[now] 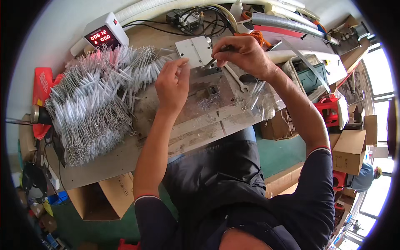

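Note:
My right hand (246,56) grips a slim dark tool (211,62), its kind unclear, angled down toward a metal fixture. My left hand (173,85) hovers left of the fixture, thumb and forefinger apart, with fingertips blurred and nothing visible in them. The fixture has a silver block (194,51) at its back and a dark steel block (208,73) in front. Nearer me, a small square metal block (213,90) sits on a worn base plate (225,96) strewn with bristle scraps. An open-ended wrench (239,82) lies right of the fixture, below my right hand.
A big heap of white-bristled wire brushes (93,100) covers the left of the table. Behind it stands a white counter box (107,32) with a red display. Cables and a black device (183,18) are at the back. Right stand a green bin (313,77) and cardboard boxes (349,151).

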`<action>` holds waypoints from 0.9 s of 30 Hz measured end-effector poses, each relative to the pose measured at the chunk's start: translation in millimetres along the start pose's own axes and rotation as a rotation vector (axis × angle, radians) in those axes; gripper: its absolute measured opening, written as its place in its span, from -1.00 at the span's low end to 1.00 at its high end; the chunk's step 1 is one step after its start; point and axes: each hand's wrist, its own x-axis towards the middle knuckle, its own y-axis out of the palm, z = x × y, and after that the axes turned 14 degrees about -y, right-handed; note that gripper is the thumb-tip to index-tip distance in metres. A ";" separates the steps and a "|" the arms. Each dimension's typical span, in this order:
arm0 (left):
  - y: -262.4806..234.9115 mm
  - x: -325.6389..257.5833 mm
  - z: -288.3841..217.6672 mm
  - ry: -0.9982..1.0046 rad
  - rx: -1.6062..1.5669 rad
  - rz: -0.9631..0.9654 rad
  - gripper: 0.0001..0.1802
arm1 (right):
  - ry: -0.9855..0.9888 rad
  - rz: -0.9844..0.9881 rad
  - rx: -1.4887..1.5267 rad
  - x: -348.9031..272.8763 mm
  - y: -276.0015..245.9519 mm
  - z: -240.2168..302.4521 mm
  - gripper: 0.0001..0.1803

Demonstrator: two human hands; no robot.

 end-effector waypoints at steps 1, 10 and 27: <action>0.3 -0.4 -0.3 0.001 -0.004 -0.005 -0.83 | 0.015 0.018 -0.013 2.3 1.1 2.7 -0.86; 1.1 -2.8 -3.7 0.081 0.075 0.034 -0.88 | 0.004 0.207 -0.238 29.4 11.9 18.3 -0.87; 0.6 -5.9 -14.9 0.261 0.250 0.122 -0.80 | 0.010 0.051 -0.174 5.2 8.6 11.4 -0.81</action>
